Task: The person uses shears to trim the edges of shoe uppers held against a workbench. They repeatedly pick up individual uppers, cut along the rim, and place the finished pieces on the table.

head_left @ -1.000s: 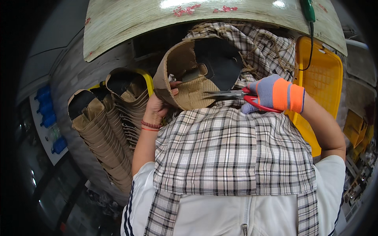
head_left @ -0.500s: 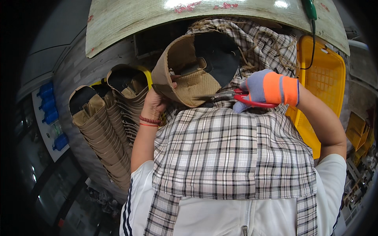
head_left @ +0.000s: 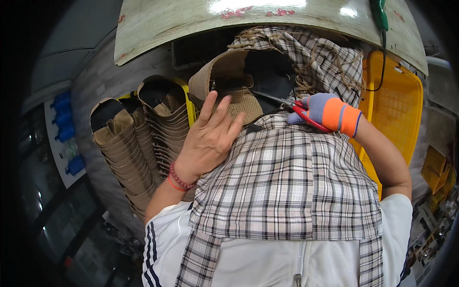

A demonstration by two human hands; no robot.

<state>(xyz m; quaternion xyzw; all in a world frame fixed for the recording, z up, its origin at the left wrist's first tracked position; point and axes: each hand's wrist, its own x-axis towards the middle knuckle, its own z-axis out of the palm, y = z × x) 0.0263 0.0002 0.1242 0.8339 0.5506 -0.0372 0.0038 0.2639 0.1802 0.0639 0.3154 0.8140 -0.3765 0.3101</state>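
Observation:
On my lap lies a hollow, cap-like tan mesh piece with a black inner panel, its opening toward me. Just in front of its near left rim is my bare left hand, back up and fingers spread, holding nothing. My right hand, in a grey and orange glove, is closed round the red handles of a pair of scissors. Their metal blades point left, across the mouth of the tan piece. Whether the blades touch it I cannot tell.
Nested stacks of similar tan pieces stand at my left, beside a yellow crate edge. A yellow plastic basket is at the right. Ahead is a worn table with a corded green-handled tool. Tan trimmings lie on checked cloth.
My left hand has let go of the tan piece's side and come round in front of it, fingers spread. The piece has settled slightly lower, and the scissors have tilted, tips up and left.

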